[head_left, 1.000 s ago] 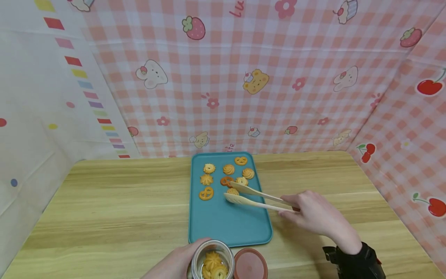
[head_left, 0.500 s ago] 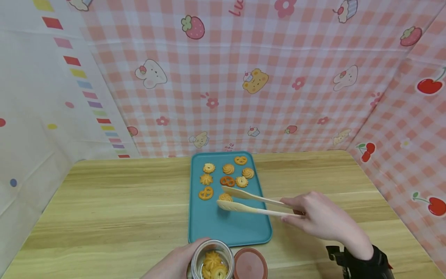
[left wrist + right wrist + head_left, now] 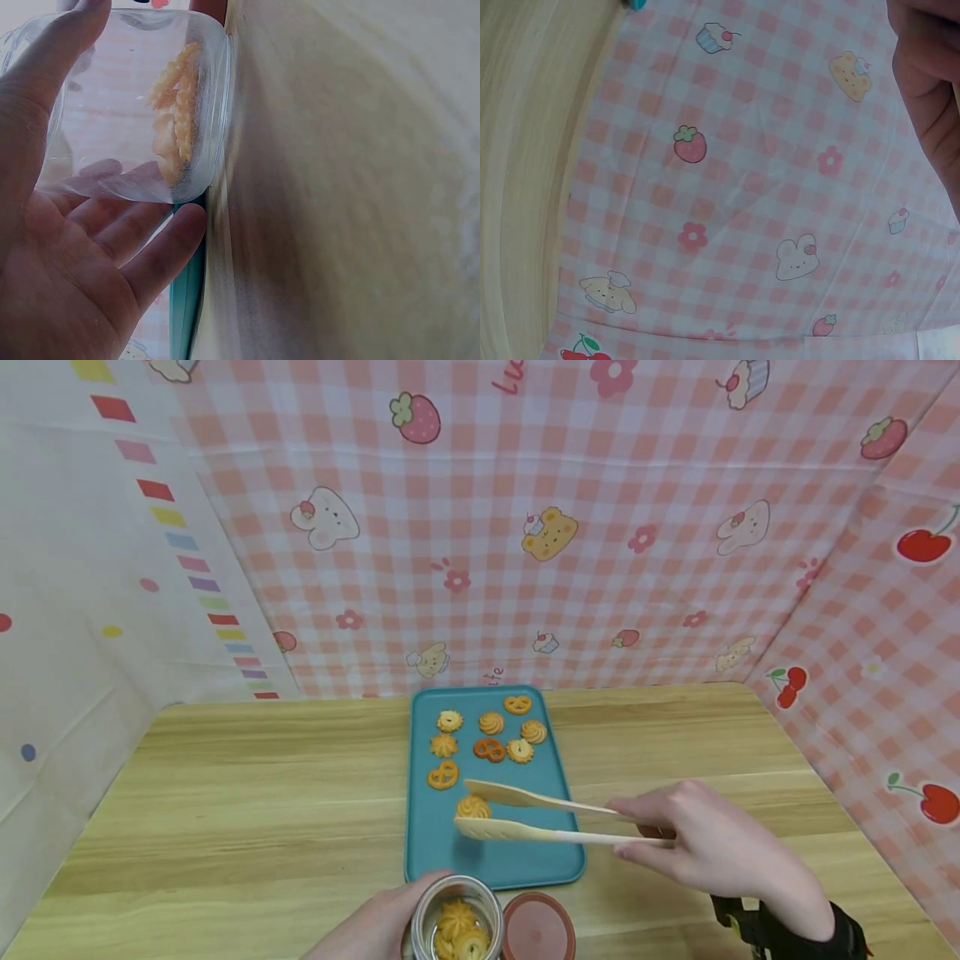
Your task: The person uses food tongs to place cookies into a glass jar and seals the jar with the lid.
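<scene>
My right hand [image 3: 701, 835] pinches a pair of wooden tongs [image 3: 525, 835] near their joined end. Between the tong tips a swirled cookie [image 3: 474, 807] is held above the teal tray [image 3: 517, 860], its shadow on the tray below. At the front edge, my left hand [image 3: 382, 918] holds a clear jar [image 3: 495, 906], thumb on one side and fingers on the other. Inside the jar lie several cookies [image 3: 178, 112], seen through its wall in the left wrist view. The right wrist view shows just part of the right hand [image 3: 934, 82] at its edge.
Cookies and pretzels lie spread over the tray's far half, among them a dark pretzel [image 3: 489, 750] and a pale pretzel [image 3: 443, 775]. A reddish-brown round lid [image 3: 538, 928] lies right of the jar. Patterned cloth [image 3: 480, 527] hangs behind the wooden table [image 3: 262, 810].
The tongs have lifted the swirled cookie off the tray and carried it left and toward the jar. My right hand has moved nearer. The left hand and jar have stayed put.
</scene>
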Tool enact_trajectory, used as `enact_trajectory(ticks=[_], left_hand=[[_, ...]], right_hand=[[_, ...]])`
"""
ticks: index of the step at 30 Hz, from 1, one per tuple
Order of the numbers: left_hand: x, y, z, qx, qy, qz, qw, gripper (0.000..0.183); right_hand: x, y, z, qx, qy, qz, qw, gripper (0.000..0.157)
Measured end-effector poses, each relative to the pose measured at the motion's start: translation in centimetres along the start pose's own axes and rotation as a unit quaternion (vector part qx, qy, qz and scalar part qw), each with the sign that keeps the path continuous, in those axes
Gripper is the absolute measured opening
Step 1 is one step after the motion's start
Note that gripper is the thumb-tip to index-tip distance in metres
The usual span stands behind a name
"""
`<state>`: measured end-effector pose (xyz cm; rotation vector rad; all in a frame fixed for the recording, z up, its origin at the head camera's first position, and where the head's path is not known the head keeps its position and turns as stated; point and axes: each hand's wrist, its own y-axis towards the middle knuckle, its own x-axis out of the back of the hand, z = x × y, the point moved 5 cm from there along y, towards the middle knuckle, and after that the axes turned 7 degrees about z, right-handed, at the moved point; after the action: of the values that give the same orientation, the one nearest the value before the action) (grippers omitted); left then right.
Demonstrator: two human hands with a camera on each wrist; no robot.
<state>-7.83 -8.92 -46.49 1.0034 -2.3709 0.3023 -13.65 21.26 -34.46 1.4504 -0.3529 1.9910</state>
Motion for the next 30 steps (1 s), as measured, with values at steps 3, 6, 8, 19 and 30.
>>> enact_trajectory(ticks=[3,6,8,19,30], left_hand=[[0.0,0.0,0.0,-0.001,-0.002,-0.001,1.0000,0.074],[0.0,0.0,0.0,0.003,-0.014,0.001,0.9999,0.074],[0.0,0.1,0.0,0.003,-0.017,0.002,0.9998,0.074],[0.1,0.1,0.1,-0.003,0.020,-0.002,0.9998,0.072],[0.2,0.1,0.0,0.002,-0.010,0.010,0.9999,0.071]], right_hand=[[0.4,-0.3,0.6,0.030,0.008,-0.009,0.999,0.032],[0.6,-0.5,1.0,0.043,0.020,-0.010,0.999,0.033],[0.8,-0.6,1.3,0.046,0.021,-0.009,0.999,0.033],[0.9,-1.0,2.5,0.094,0.035,0.013,0.995,0.033],[0.6,-0.9,3.4,0.078,0.018,0.054,0.995,0.028]])
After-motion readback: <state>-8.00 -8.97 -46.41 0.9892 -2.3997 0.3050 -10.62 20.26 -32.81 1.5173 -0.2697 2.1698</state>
